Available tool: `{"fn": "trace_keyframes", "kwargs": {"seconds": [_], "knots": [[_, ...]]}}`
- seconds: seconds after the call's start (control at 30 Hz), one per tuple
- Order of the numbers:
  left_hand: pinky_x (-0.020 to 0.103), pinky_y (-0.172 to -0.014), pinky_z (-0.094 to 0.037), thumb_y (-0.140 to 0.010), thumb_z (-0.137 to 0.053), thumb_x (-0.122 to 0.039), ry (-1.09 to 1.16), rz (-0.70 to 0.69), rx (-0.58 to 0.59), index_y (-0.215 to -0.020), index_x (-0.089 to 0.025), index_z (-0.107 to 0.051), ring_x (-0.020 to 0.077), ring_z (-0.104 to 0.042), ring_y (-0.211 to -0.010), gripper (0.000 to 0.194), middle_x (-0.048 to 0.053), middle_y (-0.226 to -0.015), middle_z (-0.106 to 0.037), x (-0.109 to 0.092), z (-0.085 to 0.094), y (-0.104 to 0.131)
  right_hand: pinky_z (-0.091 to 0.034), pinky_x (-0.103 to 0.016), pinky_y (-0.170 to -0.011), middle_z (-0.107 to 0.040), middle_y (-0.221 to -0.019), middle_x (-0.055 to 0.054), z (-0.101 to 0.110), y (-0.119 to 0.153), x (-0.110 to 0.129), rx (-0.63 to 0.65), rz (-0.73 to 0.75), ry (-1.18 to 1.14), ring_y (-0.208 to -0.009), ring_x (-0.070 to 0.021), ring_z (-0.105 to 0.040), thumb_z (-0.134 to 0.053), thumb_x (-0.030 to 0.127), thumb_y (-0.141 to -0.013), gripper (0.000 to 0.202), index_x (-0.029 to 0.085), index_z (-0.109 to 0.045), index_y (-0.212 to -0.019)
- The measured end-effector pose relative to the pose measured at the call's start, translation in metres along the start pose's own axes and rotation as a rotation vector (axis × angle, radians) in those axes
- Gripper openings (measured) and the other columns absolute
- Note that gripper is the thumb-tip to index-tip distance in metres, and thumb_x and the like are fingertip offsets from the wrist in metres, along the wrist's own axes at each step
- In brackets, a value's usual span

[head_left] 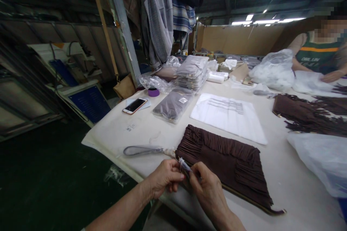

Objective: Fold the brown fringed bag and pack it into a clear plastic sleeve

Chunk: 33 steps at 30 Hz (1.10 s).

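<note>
L hand [166, 177] and R hand [208, 184] pinch the wrapped tab [184, 165]; brown pouch [225, 157] lies just beyond R hand; I'd grip lightly, w/o tugging pouch.

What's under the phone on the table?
A pale bluish sheet lies partly under the phone, showing past its right side and far end. The phone covers the rest, so anything else beneath can't be seen.
</note>
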<state>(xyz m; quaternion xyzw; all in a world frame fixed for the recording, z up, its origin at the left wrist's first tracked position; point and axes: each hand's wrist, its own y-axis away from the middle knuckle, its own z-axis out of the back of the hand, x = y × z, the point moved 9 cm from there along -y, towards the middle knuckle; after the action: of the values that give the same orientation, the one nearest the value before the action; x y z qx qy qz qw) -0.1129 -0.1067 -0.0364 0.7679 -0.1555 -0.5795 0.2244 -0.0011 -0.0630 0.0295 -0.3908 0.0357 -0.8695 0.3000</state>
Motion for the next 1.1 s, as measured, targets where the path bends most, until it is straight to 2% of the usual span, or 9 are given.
{"fn": "trace_keyframes", "kwargs": {"seconds": [0.13, 0.27, 0.47, 0.57, 0.63, 0.73, 0.8, 0.93, 1.1], "knots": [[0.018, -0.03, -0.011, -0.049, -0.062, -0.027, -0.13, 0.019, -0.119, -0.055, -0.015, -0.054, 0.0035, -0.035, -0.028, 0.015, -0.002, -0.043, -0.053, 0.0, 0.007, 0.011, -0.036, -0.02, -0.049, -0.053, -0.058, 0.002, -0.004, 0.007, 0.003, -0.032, 0.091, 0.048, -0.051, -0.0104, -0.051, -0.043, 0.021, -0.082, 0.016, 0.022, -0.046, -0.066], [0.018, -0.031, -0.012, -0.048, -0.056, -0.028, -0.195, 0.035, -0.174, -0.051, -0.016, -0.052, 0.0038, -0.033, -0.027, 0.012, -0.002, -0.041, -0.053, -0.008, 0.016, 0.022, -0.037, -0.02, -0.051, -0.054, -0.06, 0.002, -0.012, 0.014, -0.005, -0.027, 0.09, 0.008, -0.052, -0.0109, -0.052, -0.042, 0.021, -0.082, 0.016, 0.022, -0.047, -0.067], [0.018, -0.033, -0.015, -0.053, -0.059, -0.036, -0.199, 0.012, -0.122, -0.055, -0.017, -0.053, 0.0046, -0.033, -0.029, 0.02, -0.003, -0.04, -0.049, -0.03, -0.004, 0.027, -0.04, -0.022, -0.054, -0.057, -0.061, 0.001, -0.03, 0.015, -0.018, 0.17, -0.097, -0.261, -0.056, -0.0123, -0.053, -0.047, 0.025, -0.079, 0.014, 0.02, -0.053, -0.067], [0.02, -0.034, -0.02, -0.061, -0.057, -0.054, -0.217, -0.049, -0.067, -0.061, -0.017, -0.054, 0.0059, -0.036, -0.031, 0.037, -0.003, -0.045, -0.05, -0.031, -0.022, 0.022, -0.044, -0.025, -0.061, -0.061, -0.067, 0.0, -0.04, 0.021, -0.018, 0.317, -0.21, -0.587, -0.064, -0.0141, -0.056, -0.051, 0.035, -0.08, 0.02, 0.018, -0.059, -0.072], [0.021, -0.035, -0.024, -0.068, -0.047, -0.06, -0.264, -0.093, -0.135, -0.065, -0.017, -0.054, 0.0063, -0.038, -0.032, 0.044, -0.001, -0.054, -0.054, -0.026, -0.019, 0.019, -0.046, -0.027, -0.063, -0.063, -0.069, -0.001, -0.043, 0.027, -0.025, 0.32, -0.365, -0.834, -0.065, -0.0152, -0.058, -0.057, 0.043, -0.076, 0.026, 0.017, -0.062, -0.074], [0.022, -0.039, -0.029, -0.075, -0.044, -0.05, -0.4, -0.114, -0.387, -0.065, -0.02, -0.045, 0.0078, -0.039, -0.035, 0.031, -0.005, -0.053, -0.048, -0.014, 0.006, 0.021, -0.049, -0.03, -0.065, -0.066, -0.073, -0.003, -0.046, 0.042, -0.047, 0.203, -0.684, -1.064, -0.064, -0.0158, -0.061, -0.069, 0.041, -0.064, 0.031, 0.016, -0.066, -0.081], [0.023, -0.043, -0.032, -0.075, -0.048, -0.041, -0.515, -0.107, -0.482, -0.067, -0.022, -0.042, 0.0099, -0.043, -0.039, 0.022, -0.006, -0.053, -0.047, -0.009, 0.016, 0.022, -0.051, -0.031, -0.068, -0.068, -0.077, -0.006, -0.049, 0.05, -0.054, 0.148, -0.794, -1.142, -0.066, -0.0166, -0.063, -0.071, 0.033, -0.059, 0.03, 0.015, -0.067, -0.083], [0.025, -0.053, -0.032, -0.068, -0.061, -0.036, -0.69, -0.109, -0.519, -0.069, -0.021, -0.044, 0.015, -0.05, -0.056, 0.022, -0.003, -0.059, -0.051, -0.01, 0.014, 0.016, -0.051, -0.03, -0.065, -0.07, -0.078, -0.007, -0.05, 0.056, -0.055, 0.119, -0.822, -1.238, -0.067, -0.0178, -0.065, -0.068, 0.019, -0.049, 0.03, 0.014, -0.068, -0.079], [0.024, -0.054, -0.026, -0.061, -0.057, -0.012, -0.694, -0.099, -0.529, -0.061, -0.019, -0.046, 0.0124, -0.043, -0.056, 0.013, -0.006, -0.055, -0.043, -0.016, 0.015, 0.013, -0.051, -0.031, -0.069, -0.07, -0.085, -0.007, -0.042, 0.066, -0.061, 0.101, -0.941, -1.271, -0.074, -0.0203, -0.066, -0.077, 0.019, -0.037, 0.058, 0.016, -0.063, -0.094]]}}
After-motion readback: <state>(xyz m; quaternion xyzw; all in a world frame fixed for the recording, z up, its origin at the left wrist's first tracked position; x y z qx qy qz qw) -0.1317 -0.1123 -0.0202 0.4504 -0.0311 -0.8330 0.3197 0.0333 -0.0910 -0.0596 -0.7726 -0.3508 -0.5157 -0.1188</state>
